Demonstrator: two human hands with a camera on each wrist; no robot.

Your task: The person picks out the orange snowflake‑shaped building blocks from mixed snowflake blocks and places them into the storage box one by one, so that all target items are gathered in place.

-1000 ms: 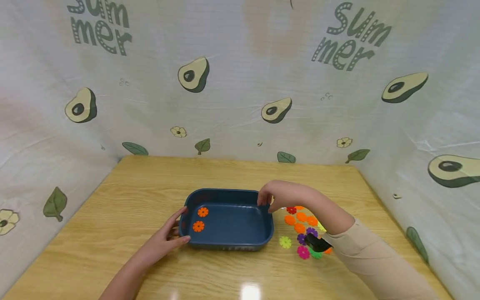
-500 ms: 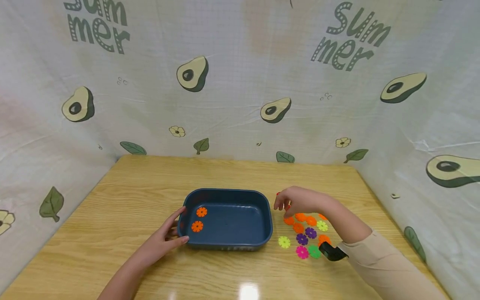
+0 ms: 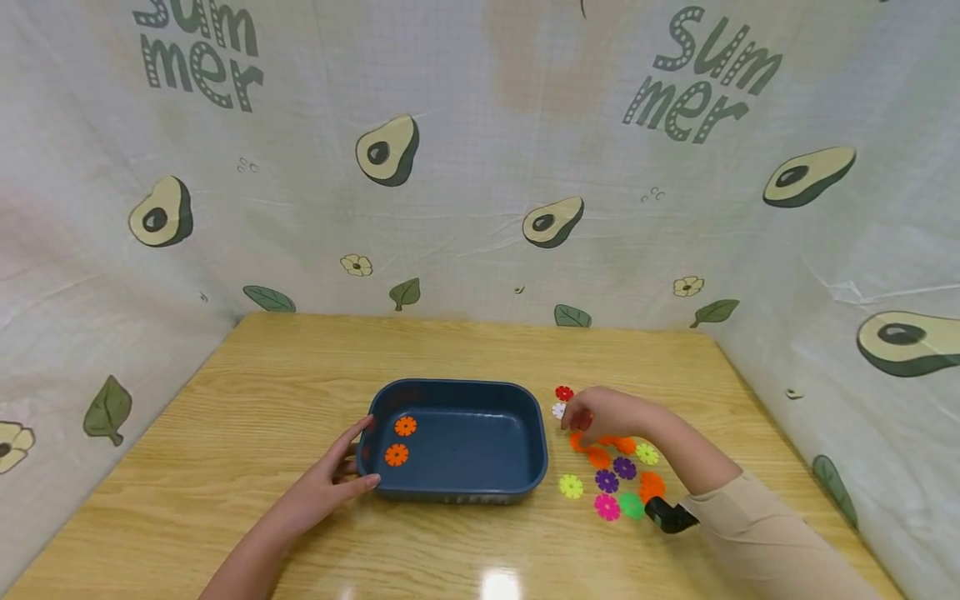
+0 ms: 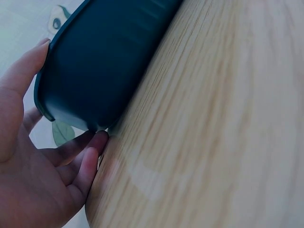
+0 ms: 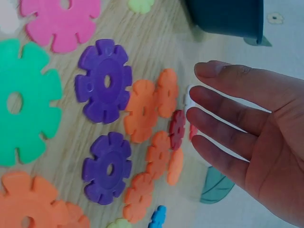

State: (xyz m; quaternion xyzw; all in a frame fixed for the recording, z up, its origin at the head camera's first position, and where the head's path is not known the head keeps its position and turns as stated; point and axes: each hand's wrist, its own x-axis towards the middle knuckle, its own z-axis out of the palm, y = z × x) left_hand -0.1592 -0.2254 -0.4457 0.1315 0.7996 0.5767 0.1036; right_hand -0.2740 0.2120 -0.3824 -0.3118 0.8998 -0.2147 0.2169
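The right hand [image 3: 600, 414] hovers with straight, slightly spread fingers [image 5: 223, 123] over the cluster of flat plastic flower-shaped discs [image 3: 611, 467] lying on the table to the right of the dark blue rectangular plastic bin [image 3: 457, 437], holding nothing, its fingertips nearest the orange discs [image 3: 592, 450] at the cluster's far edge. The left hand [image 3: 326, 479] rests against the bin's left end, thumb on the rim and the other fingers [image 4: 90, 156] loosely curled at its base. Two orange discs [image 3: 400, 439] already lie inside the bin at its left end. The discs are thin, flat and crowded edge to edge, some overlapping, so a pinch may well lift two at once or slide one away across the smooth surface; a red disc [image 3: 564, 393] and a white disc [image 3: 558, 410] lie just beyond the hand and could be knocked aside. The light wood-grain table [image 3: 262, 392] is glossy, with a glare spot near its front edge, and is walled on three sides by pale cloth printed with avocados, leaves and the word "Summer" [image 3: 480, 167]
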